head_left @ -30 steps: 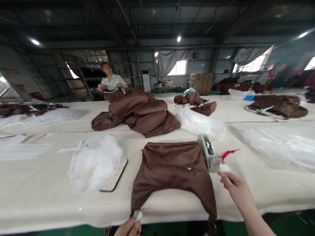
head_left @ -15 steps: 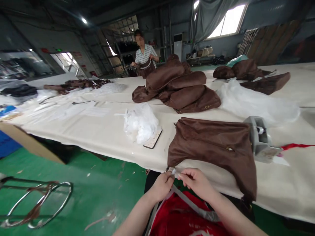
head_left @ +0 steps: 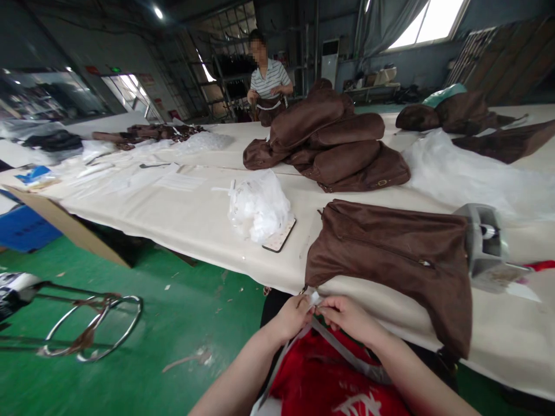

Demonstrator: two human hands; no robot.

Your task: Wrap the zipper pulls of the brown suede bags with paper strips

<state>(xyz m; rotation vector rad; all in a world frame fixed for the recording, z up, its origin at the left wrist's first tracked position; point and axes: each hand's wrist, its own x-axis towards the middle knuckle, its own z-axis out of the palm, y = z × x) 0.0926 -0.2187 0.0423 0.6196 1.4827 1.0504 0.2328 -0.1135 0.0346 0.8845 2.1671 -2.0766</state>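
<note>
Long worktop (head_left: 208, 222) under a cream cloth cover, running left to right over a green painted floor (head_left: 182, 323) with scraps on it. Room is a dim industrial hall: dark walls, bright window (head_left: 427, 23) upper right, chrome tubular ring frame (head_left: 139, 318) on the floor at left. Co-worker in a striped shirt (head_left: 269, 75) stands across the worktop, holding brown material.

Heap of dark brown leather-look bags (head_left: 347, 164) mid-worktop; crumpled white translucent plastic sheet (head_left: 463, 176) right of it. Nearer: bunched white plastic bag (head_left: 260, 208) partly over a flat, black-edged patterned slab (head_left: 284, 238). Grey tape dispenser (head_left: 482, 271) touches the right side of the working bag.

Working bag: dark brown leather-look shoulder bag (head_left: 390, 248), flat at the near worktop edge, opposite the wearer. Soft, creased, slanting zip with small metal pull, two tapering arms toward the wearer, the right one drooping over the edge.

Left hand (head_left: 292, 318) at the end of the bag's left arm, fingers pinching a small white strip (head_left: 314, 297). Right hand (head_left: 344, 318) meets it; thumb and forefinger pressed together, can't tell what's between them.
</note>
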